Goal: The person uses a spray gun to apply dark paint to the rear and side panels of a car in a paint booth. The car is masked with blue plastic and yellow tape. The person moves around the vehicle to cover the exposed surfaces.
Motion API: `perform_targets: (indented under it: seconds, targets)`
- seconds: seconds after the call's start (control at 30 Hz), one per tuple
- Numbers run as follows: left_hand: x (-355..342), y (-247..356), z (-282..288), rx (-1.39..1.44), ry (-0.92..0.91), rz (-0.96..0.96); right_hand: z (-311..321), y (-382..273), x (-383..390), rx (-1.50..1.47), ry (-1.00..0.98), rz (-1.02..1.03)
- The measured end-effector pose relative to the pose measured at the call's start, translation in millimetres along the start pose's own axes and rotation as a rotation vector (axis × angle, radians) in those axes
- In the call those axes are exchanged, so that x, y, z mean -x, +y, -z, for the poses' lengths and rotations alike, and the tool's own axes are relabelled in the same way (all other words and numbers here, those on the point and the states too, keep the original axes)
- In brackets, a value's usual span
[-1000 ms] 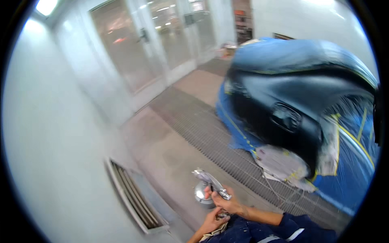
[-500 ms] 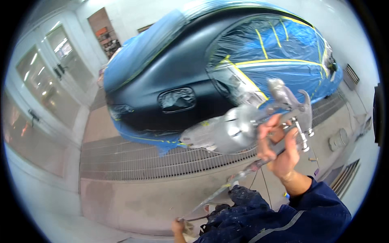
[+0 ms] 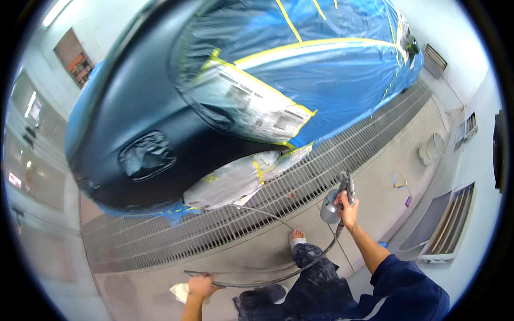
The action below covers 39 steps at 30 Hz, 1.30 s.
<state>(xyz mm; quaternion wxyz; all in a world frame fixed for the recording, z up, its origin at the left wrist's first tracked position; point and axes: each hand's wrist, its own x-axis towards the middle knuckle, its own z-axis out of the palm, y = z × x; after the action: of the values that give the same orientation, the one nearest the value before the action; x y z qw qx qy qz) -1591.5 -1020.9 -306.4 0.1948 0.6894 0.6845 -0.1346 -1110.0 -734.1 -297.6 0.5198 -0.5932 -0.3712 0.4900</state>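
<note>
right hand wrapped around the grip of a silver spray gun, arm stretched out forward and low, gun with its round metal cup hanging on the left side, held above the concrete floor just short of the floor grate. a dark air hose runs from under the gun down past the person's leg and curves left along the floor to the left hand, which is closed around the hose; a white rag shows bunched just beside that hand, cannot tell if it is pinched in the same grip or lying under it. person wears paint-speckled dark trousers and a blue sleeve on the right arm, one foot showing near the edge of the grate. ahead of the gun is a car, front panel dark and bare with a headlight hole covered, the rest wrapped in blue plastic sheet held by yellow tape, wheel area masked with paper. the gun is well apart from the car, not touching it. further right on the floor a white bucket near the wall, and a wall vent low on the right. glass doors blurred on the far left.
</note>
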Motion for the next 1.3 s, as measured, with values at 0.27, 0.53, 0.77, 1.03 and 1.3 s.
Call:
perform_targets:
  seconds: [0.27,0.53,0.77,1.03,1.3]
  targets:
    - [-212,13,-182,0.101,-0.365,-0.041,1,180,-168,-0.045,-0.386,0.127]
    - [-320,27,-253,-0.180,0.034,-0.268,-10,333,-198,0.082,-0.677,0.184]
    - [-327,31,-278,-0.264,0.183,-0.295,-19,386,-211,0.155,-0.636,0.217]
    - [-309,28,-275,-0.224,0.281,-0.267,7,404,-225,-0.047,-0.416,0.138]
    - [-257,-45,-281,-0.255,0.287,-0.123,-11,384,-184,-0.310,-0.199,0.085]
